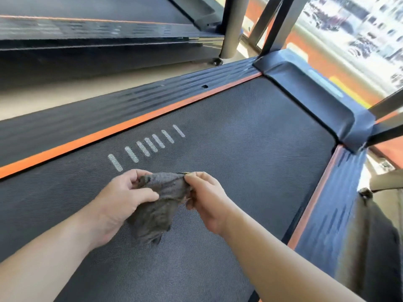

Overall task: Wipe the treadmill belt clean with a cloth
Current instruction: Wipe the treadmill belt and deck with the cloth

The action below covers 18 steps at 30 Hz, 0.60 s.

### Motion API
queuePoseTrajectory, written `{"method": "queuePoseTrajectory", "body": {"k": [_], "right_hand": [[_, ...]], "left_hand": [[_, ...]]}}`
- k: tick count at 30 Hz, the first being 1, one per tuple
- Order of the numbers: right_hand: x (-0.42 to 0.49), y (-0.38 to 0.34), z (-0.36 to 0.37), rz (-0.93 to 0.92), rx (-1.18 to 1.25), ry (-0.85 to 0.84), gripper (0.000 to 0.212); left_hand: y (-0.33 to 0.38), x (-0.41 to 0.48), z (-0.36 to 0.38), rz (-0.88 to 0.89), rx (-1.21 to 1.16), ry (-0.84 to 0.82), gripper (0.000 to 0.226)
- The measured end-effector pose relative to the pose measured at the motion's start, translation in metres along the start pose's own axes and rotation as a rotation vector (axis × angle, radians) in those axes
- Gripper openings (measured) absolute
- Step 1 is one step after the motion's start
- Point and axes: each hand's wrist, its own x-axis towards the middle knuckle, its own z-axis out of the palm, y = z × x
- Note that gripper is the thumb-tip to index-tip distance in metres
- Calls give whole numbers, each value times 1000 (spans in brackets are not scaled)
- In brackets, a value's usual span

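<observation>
The dark textured treadmill belt (250, 136) fills the middle of the view, with several white stripes printed on it. A grey cloth (157, 205) hangs crumpled above the belt, held between both hands. My left hand (122, 197) grips its left upper edge with fingers and thumb. My right hand (205, 195) pinches its right upper corner. The cloth's lower end droops toward the belt; whether it touches the belt is unclear.
Orange strips border the belt, with ribbed dark side rails (130, 110) outside them. The motor cover (309, 99) and upright frame posts (277, 25) stand at the far right. A second treadmill (98, 33) lies at the upper left. A window is beyond.
</observation>
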Motion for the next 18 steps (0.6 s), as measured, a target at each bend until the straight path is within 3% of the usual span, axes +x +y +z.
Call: {"method": "queuePoseTrajectory", "body": {"k": [6, 11, 18], "right_hand": [[-7, 9, 7, 48, 242, -103, 9], [-10, 17, 15, -19, 208, -160, 15], [-11, 1, 27, -195, 41, -111, 20]], "left_hand": [[8, -20, -11, -5, -17, -76, 28], [-1, -29, -30, -6, 47, -70, 22], [-2, -44, -56, 13, 102, -9, 39]]}}
